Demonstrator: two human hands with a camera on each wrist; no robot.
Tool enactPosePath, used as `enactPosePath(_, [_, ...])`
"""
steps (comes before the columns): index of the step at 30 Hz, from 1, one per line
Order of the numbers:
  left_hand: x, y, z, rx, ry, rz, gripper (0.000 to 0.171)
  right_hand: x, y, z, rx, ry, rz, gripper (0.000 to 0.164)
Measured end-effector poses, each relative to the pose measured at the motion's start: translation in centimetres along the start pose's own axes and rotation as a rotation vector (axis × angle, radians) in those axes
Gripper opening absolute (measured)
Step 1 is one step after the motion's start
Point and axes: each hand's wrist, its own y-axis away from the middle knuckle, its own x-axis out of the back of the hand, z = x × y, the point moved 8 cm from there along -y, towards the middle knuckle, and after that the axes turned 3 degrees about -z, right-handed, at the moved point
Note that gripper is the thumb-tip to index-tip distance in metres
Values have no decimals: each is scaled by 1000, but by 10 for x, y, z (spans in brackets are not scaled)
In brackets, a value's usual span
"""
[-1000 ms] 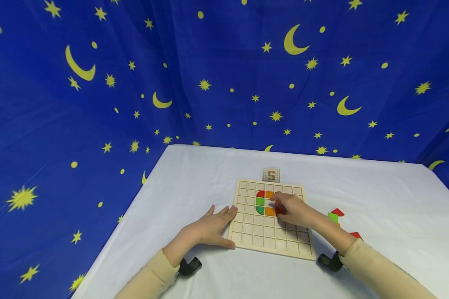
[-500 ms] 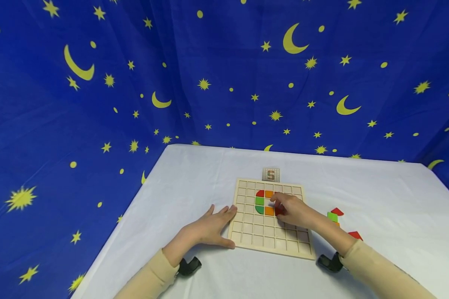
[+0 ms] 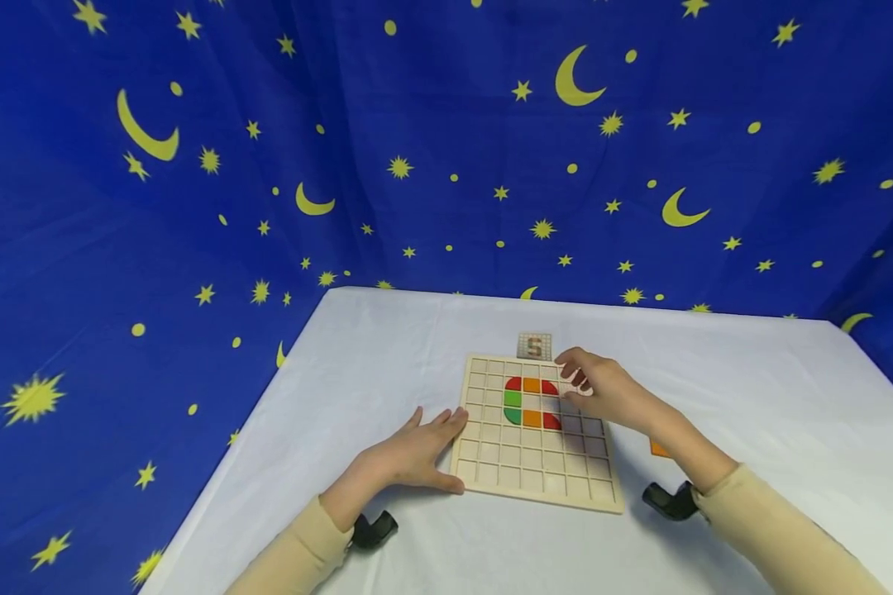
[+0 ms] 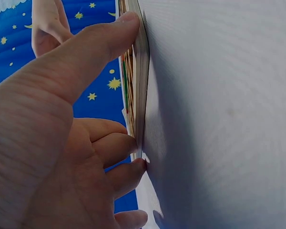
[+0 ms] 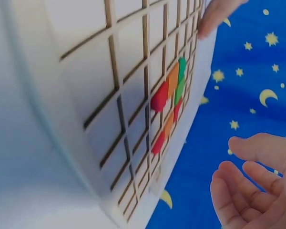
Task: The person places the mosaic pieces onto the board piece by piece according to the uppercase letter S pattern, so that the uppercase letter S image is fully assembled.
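Observation:
A wooden grid board [image 3: 500, 475] lies on the white table. Red, orange and green pieces sit in its cells in a C-like shape, among them a red corner piece [image 3: 549, 387] at upper right and a lower red piece [image 3: 551, 421]. My left hand [image 3: 414, 457] rests against the board's left side, fingers spread, with the thumb [image 4: 126, 28] on the edge. My right hand [image 3: 612, 397] hovers over the board's right side, its fingers loosely bent and nothing seen between them. In the right wrist view, the coloured pieces [image 5: 159, 98] are beside that hand.
A small card [image 3: 534, 346] with an S-shaped pattern touches or nearly touches the board's far edge. An orange piece [image 3: 659, 449] shows beside the right forearm, which hides other loose pieces. A blue star-patterned cloth [image 3: 417, 124] hangs behind the table.
My right hand has lifted off the coloured pieces and moved right and away, uncovering the red piece at upper right. My left hand stays at the board's edge.

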Motion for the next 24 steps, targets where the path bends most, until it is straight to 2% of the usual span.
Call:
enactPosePath(8, [0,-4,3,-10,0,6,101,31,29,25,-137,34,43,43])
enactPosePath(13, [1,-3,4,-13,10,5,101,46,54,42,-184,59,89,45])
enactPosePath(18, [1,-2,4,-17,27,8,102,51,76,56,-232,75,112,46])
enactPosePath(24, [1,-1,4,-24,39,9,101,46,95,68,-269,61,105,43])
